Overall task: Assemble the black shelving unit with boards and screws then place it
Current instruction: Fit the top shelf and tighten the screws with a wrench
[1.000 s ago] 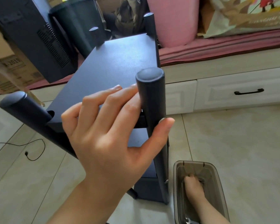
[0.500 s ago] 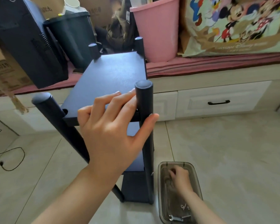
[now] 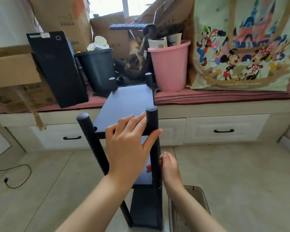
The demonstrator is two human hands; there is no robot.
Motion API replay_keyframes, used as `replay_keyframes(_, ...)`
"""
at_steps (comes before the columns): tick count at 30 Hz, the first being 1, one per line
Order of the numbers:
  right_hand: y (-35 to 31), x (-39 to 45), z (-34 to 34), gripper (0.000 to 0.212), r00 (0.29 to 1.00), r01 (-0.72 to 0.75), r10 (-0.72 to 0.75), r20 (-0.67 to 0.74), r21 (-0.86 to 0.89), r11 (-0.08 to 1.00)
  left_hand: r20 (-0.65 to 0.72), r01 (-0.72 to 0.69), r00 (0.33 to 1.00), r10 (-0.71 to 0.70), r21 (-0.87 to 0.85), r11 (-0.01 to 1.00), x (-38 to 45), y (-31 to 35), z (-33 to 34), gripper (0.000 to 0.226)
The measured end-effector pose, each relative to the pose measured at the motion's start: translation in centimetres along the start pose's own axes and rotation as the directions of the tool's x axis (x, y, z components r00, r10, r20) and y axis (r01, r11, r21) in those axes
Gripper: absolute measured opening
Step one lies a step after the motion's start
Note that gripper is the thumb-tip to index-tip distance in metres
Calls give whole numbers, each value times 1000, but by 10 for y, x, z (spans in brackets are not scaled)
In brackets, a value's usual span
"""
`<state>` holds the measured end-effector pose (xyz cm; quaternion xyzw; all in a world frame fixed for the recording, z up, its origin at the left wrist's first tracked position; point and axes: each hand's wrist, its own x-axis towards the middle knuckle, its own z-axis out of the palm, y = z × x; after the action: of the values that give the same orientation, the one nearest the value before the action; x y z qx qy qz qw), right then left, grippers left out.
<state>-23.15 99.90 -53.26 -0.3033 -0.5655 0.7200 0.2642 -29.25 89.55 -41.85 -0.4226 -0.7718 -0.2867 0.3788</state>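
My left hand (image 3: 131, 144) steadies the black shelving unit (image 3: 129, 106), which stands on the tiled floor (image 3: 233, 173) in front of the window seat: fingers flat on the top board, thumb hooked round the near right post (image 3: 153, 139). My right hand (image 3: 168, 162) is against that post, lower down, pinching something small and shiny between thumb and fingertips (a screw, I judge; too small to be sure). To do this well: keep the unit pressed square so post and middle board stay aligned, seat the screw straight in its hole, start it by hand before any force. Risk: the unit tips or the screw cross-threads. A clear plastic tray (image 3: 201, 195) sits on the floor just right of the unit's foot. Behind the unit, on the seat: a pink bucket (image 3: 170, 67), a dark bin (image 3: 97, 69), a black computer tower (image 3: 57, 67), cardboard boxes.
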Motion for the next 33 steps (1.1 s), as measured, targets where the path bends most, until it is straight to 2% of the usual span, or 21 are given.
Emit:
replay_keyframes(8,-1,-6,65,30,988,83,-83,129,1,997,61,232,972,-226,-110,966,6,-57,-35,52)
replay_keyframes(12,-4,-2,96,32,976,116,-102,194,-61,991,103,335,941,-322,-164,928,6,-96,-51,51)
replay_keyframes(18,-5,0,147,31,939,122,-65,338,-148,982,62,489,868,-493,-278,827,-19,-156,-78,31)
replay_keyframes(21,6,-1,171,31,937,79,-9,348,-186,979,117,599,785,-608,-395,697,-55,-189,-90,37)
replay_keyframes(23,19,-2,187,32,935,83,1,355,-221,972,172,681,700,-694,-453,575,-82,-207,-98,42)
replay_keyframes(26,44,-3,208,32,915,104,30,402,-308,946,225,768,564,-794,-497,405,-124,-234,-108,30)
replay_keyframes(33,109,-5,240,30,843,171,141,520,-507,845,283,817,313,-907,-568,105,-227,-275,-107,29)
